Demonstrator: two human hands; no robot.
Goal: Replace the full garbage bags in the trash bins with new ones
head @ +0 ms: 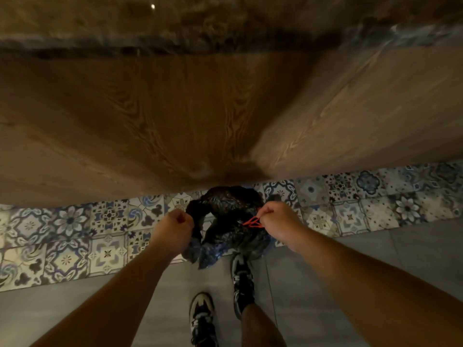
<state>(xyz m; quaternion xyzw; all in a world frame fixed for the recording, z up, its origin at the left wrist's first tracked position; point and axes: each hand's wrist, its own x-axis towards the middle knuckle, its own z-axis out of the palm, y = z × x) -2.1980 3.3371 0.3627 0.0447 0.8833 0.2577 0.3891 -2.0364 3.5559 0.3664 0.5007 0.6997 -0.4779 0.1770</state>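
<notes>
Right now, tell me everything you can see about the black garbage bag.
The bag is black, thin, glossy crinkled plastic, gathered and bunched. It hangs or sits low in front of the wooden cabinet, over the patterned tiles; whether it touches the floor is unclear. The left hand has a shut grip on its upper edge. The right hand pinches an orange drawstring at its top. Its lower folds reach a shoe.

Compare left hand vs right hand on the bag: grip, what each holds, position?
The left hand is fisted on bunched black plastic of the garbage bag; the right hand pinches the orange drawstring instead. The left hand sits at the bag's left edge, slightly lower in the frame; the right hand is at its right edge, slightly higher. Both are closed, knuckles up, over the patterned tiles, pulling apart by the look of it.
</notes>
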